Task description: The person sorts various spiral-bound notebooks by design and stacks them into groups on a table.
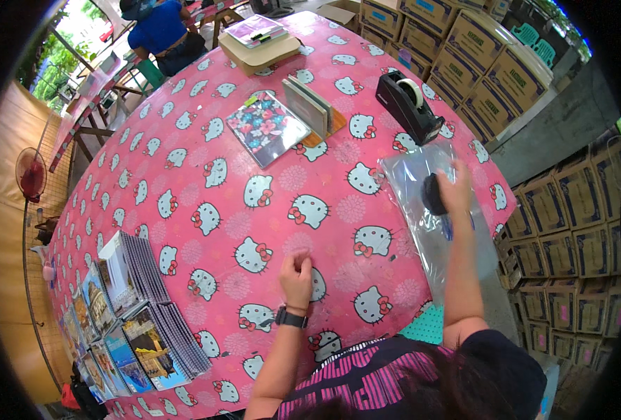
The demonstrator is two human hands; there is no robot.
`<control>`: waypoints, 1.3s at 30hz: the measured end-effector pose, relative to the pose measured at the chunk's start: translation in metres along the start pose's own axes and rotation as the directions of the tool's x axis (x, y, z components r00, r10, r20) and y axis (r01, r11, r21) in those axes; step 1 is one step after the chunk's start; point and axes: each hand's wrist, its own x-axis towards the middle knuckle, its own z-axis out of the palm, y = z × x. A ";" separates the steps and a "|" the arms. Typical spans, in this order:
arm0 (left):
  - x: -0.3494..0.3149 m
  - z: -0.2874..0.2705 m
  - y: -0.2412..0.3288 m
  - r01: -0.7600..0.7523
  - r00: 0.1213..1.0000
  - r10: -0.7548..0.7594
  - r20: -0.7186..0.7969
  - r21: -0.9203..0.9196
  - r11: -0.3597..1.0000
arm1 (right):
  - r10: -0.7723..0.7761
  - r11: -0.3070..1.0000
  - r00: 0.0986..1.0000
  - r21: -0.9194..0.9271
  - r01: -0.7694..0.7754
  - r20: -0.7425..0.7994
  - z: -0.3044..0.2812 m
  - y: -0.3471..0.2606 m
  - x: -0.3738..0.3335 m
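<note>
My left hand (296, 281) rests on the pink cat-print tablecloth (352, 210) with its fingers curled in and nothing showing in them. At the right edge of the table, my right hand (456, 189) lies over a stack of clear plastic sheets (417, 234). Its thumb is beside a black rounded object (433, 196) on the sheets, and its fingers reach away from it, apart from the thumb. Whether the thumb touches that object I cannot tell. Just beyond stands a black tape dispenser (407, 108) with a roll in it.
Stacks of spiral-bound notebooks (146, 343) with picture covers fill the near left. A floral-covered notebook (267, 129) lies farther off beside upright books in a wooden holder (338, 124). Cardboard boxes (478, 59) are piled right. A person in blue (160, 31) sits far left.
</note>
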 end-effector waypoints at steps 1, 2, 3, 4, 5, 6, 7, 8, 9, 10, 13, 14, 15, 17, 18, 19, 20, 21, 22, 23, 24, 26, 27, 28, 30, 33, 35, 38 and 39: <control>0.009 0.011 0.010 -0.090 0.995 0.088 0.052 0.038 0.995 | 0.068 0.981 0.996 -0.187 -0.057 0.050 -0.023 0.043 -0.005; 0.018 0.025 0.020 -0.178 0.980 0.170 0.105 0.072 0.981 | 0.146 0.924 0.985 -0.369 -0.103 0.092 -0.034 0.072 -0.015; 0.029 0.042 0.031 -0.248 0.959 0.233 0.165 0.076 0.966 | 0.150 0.937 0.971 -0.339 -0.081 0.184 -0.037 0.079 -0.023; 0.039 0.059 0.042 -0.316 0.930 0.293 0.221 0.078 0.945 | 0.150 0.951 0.949 -0.302 -0.062 0.276 -0.037 0.082 -0.032; 0.047 0.076 0.049 -0.373 0.902 0.344 0.261 0.068 0.925 | 0.151 0.962 0.919 -0.266 -0.053 0.364 -0.039 0.082 -0.042; 0.054 0.095 0.055 -0.429 0.869 0.394 0.300 0.056 0.902 | 0.138 0.937 0.940 -0.349 -0.021 0.312 -0.034 0.066 -0.053; 0.058 0.118 0.064 -0.491 0.814 0.450 0.368 0.023 0.871 | 0.141 0.934 0.940 -0.357 -0.023 0.310 -0.034 0.057 -0.057; 0.059 0.141 0.074 -0.550 0.755 0.500 0.424 -0.006 0.835 | 0.136 0.934 0.939 -0.356 -0.016 0.314 -0.034 0.054 -0.056; 0.059 0.165 0.086 -0.598 0.679 0.558 0.477 -0.082 0.797 | 0.133 0.944 0.937 -0.331 -0.020 0.323 -0.034 0.059 -0.055; 0.059 0.189 0.096 -0.637 0.592 0.613 0.523 -0.162 0.754 | 0.132 0.952 0.935 -0.304 -0.027 0.329 -0.034 0.067 -0.054; 0.050 0.246 0.108 -0.660 0.620 0.482 0.620 0.079 0.747 | 0.104 0.992 0.974 -0.094 -0.087 0.199 -0.036 0.098 -0.056; 0.049 0.260 0.105 -0.660 0.678 0.441 0.588 0.222 0.718 | 0.093 0.995 0.987 0.006 -0.095 0.127 -0.037 0.105 -0.053; 0.052 0.268 0.103 -0.635 0.742 0.398 0.540 0.374 0.676 | 0.187 0.955 0.972 0.207 -0.213 0.139 -0.044 0.098 -0.049; 0.063 0.273 0.100 -0.498 0.778 0.181 0.602 0.414 0.762 | 0.342 0.720 0.911 0.560 -0.411 0.230 -0.072 0.077 -0.041; 0.068 0.274 0.099 -0.428 0.773 0.069 0.631 0.439 0.790 | 0.308 0.577 0.908 0.703 -0.416 0.284 -0.080 0.059 -0.037; 0.072 0.270 0.092 -0.479 0.766 0.186 0.616 0.352 0.804 | 0.260 0.408 0.903 0.809 -0.423 0.341 -0.085 0.032 -0.035; 0.074 0.267 0.088 -0.458 0.778 0.261 0.571 0.231 0.858 | 0.205 0.225 0.900 0.877 -0.425 0.384 -0.085 0.011 -0.033; 0.077 0.260 0.090 -0.468 0.802 0.356 0.479 0.133 0.874 | 0.142 0.203 0.884 0.861 -0.467 0.446 -0.081 0.002 -0.029; 0.084 0.248 0.091 -0.483 0.821 0.438 0.367 0.035 0.875 | 0.071 0.188 0.859 0.839 -0.511 0.507 -0.075 -0.008 -0.025; 0.097 0.225 0.097 -0.446 0.859 0.433 0.272 -0.017 0.895 | 0.007 0.172 0.831 0.818 -0.549 0.556 -0.069 -0.016 -0.022; 0.114 0.192 0.103 -0.416 0.886 0.423 0.190 -0.073 0.906 | -0.012 0.245 0.786 0.764 -0.597 0.618 -0.057 -0.021 -0.020; 0.165 0.103 0.078 -0.291 0.953 0.291 -0.087 0.016 0.957 | -0.056 0.452 0.679 0.625 -0.636 0.732 -0.025 -0.064 -0.015; 0.177 0.058 0.083 -0.011 0.997 -0.016 -0.072 -0.358 0.934 | -0.174 0.492 0.646 0.633 -0.597 0.744 0.000 -0.080 -0.013; 0.204 -0.001 0.049 -0.277 0.919 0.209 -0.335 -0.170 0.946 | -0.311 0.618 0.590 0.630 -0.470 0.745 0.030 -0.113 -0.010; 0.210 -0.054 0.059 -0.194 0.913 0.093 -0.397 -0.222 0.956 | -0.451 0.724 0.603 0.665 -0.184 0.658 0.109 -0.149 0.001; 0.206 -0.071 0.077 -0.123 0.957 0.080 -0.278 -0.143 0.982 | -0.510 0.826 0.652 0.530 0.190 0.561 0.209 -0.211 0.033; 0.226 -0.066 0.081 -0.089 0.988 0.078 -0.137 -0.079 0.993 | -0.440 0.874 0.741 0.431 0.223 0.507 0.268 -0.224 0.053; 0.274 -0.063 0.044 -0.291 0.956 0.287 -0.068 -0.065 0.954 | -0.464 0.882 0.787 0.300 0.365 0.407 0.255 -0.256 0.027; 0.291 -0.053 0.042 -0.293 0.956 0.291 -0.043 -0.041 0.955 | -0.560 0.804 0.773 0.420 0.421 0.296 0.247 -0.251 0.021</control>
